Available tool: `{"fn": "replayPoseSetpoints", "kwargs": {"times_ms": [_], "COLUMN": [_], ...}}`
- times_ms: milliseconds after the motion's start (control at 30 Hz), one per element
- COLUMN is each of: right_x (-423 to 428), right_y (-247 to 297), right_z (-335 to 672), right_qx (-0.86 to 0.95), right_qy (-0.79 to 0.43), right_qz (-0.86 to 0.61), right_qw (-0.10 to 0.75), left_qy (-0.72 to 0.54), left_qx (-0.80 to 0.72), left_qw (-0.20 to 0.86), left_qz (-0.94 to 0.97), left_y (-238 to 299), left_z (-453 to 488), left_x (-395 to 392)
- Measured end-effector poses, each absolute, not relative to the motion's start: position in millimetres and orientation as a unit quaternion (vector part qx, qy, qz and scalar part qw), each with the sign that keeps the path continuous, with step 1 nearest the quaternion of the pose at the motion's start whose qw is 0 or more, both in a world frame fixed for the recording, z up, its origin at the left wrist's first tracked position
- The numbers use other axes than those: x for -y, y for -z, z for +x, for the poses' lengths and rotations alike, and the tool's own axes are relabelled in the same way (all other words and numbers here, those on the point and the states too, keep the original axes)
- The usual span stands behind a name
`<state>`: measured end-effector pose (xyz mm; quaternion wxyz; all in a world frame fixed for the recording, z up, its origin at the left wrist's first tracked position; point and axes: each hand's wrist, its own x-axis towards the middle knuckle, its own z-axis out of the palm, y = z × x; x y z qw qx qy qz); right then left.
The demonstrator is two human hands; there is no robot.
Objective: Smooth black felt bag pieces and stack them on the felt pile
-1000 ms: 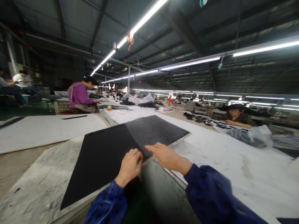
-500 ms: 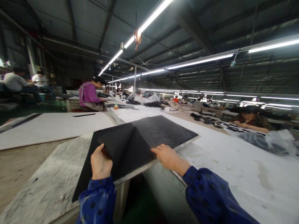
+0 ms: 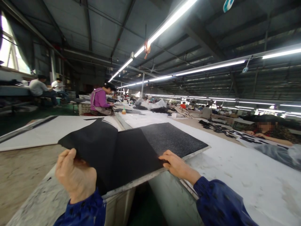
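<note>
My left hand (image 3: 75, 175) is closed, pinching the near left edge of a thin black sheet (image 3: 91, 142), fabric-like and raised off the board. A fold line runs down where this lifted part meets flat black material (image 3: 134, 160). At that flat part's near right edge, my right hand (image 3: 177, 165) grips with bent fingertips close together. Behind it lies a dark grey, rougher-looking piece (image 3: 171, 138), partly under the black one. Everything rests on a pale board (image 3: 138, 179) whose edge shows beneath. The left thumb is mostly hidden.
A white-covered table (image 3: 237, 175) stretches away on the right, and a white board (image 3: 30, 133) lies at left. A small bottle (image 3: 124, 111) stands farther back. Co-workers sit beyond, one in a purple top (image 3: 100, 99). Black cut pieces (image 3: 218, 128) lie at right.
My left hand has moved left and towards me, drawing the lifted black sheet open to the left. My right hand stays at the sheet's near edge. The view has shifted slightly.
</note>
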<state>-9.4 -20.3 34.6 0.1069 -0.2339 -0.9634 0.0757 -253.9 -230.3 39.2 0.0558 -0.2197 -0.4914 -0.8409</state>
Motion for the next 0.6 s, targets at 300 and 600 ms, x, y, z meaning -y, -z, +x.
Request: {"fn": "replayPoseSetpoints", "kwargs": {"times_ms": [300,600], "right_x": [38,65], "right_y": [-32,-61], "right_z": [-4,-2], "right_qx": [0.960,0.891], "right_qy": [-0.009,-0.245], "right_qz": [-0.247,-0.271], "right_qw": [0.130,0.271], "left_qy": [0.933,0.830], "left_qx": [0.285,0.410], "left_qw": [0.165,0.189], "left_qz": [-0.146,-0.327], "left_y": [-66,-49], "left_z": [-219,-191], "left_x": [230,214]}}
